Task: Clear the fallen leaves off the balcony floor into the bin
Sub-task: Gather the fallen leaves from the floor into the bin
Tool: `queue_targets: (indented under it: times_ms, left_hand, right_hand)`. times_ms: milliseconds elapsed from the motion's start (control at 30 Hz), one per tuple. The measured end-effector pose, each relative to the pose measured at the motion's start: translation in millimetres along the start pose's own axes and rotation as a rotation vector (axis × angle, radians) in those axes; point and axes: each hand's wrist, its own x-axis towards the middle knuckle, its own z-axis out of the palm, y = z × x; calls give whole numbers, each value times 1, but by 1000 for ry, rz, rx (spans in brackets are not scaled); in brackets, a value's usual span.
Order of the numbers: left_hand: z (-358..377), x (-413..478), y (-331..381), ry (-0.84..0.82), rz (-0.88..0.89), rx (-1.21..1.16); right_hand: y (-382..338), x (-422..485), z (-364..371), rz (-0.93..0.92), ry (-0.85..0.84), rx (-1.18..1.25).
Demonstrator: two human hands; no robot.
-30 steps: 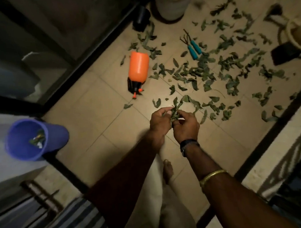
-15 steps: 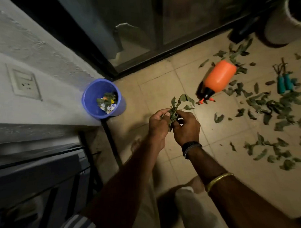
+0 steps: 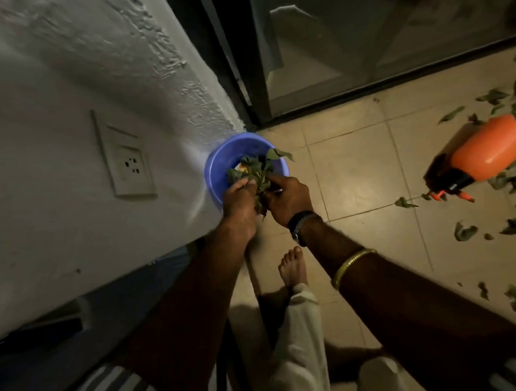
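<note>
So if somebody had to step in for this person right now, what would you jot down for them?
Left hand and right hand: both grip one bunch of leaves, held together over the open mouth of the blue bin.
Bin: on the floor in the corner, against the white wall; some leaves and scraps appear to be inside already.
Done: this handful is gathered and carried to the bin.
Left: let the bunch drop in, then collect the loose leaves scattered on the tiles to the right, around the orange spray bottle lying on its side.
</note>
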Motion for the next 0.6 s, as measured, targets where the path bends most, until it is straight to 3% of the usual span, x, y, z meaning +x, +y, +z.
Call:
queue_targets:
  times_ms: [100, 233, 333, 467, 600]
  left_hand:
    - [-7, 33, 24, 4, -87, -50]
    - [-11, 61, 35, 67, -49, -127]
    - [-5, 48, 41, 89, -40, -96]
    - [14, 25, 32, -21, -76, -97]
    - [57, -18, 9, -108, 38, 13]
  right_hand:
    - [-9, 36, 17, 62, -89, 36]
    - [-7, 57, 30, 104, -106, 26]
    - [-2, 45, 29, 157, 4, 185]
    - [6, 16, 10, 221, 203, 355]
    - [27, -16, -32, 236, 423, 484]
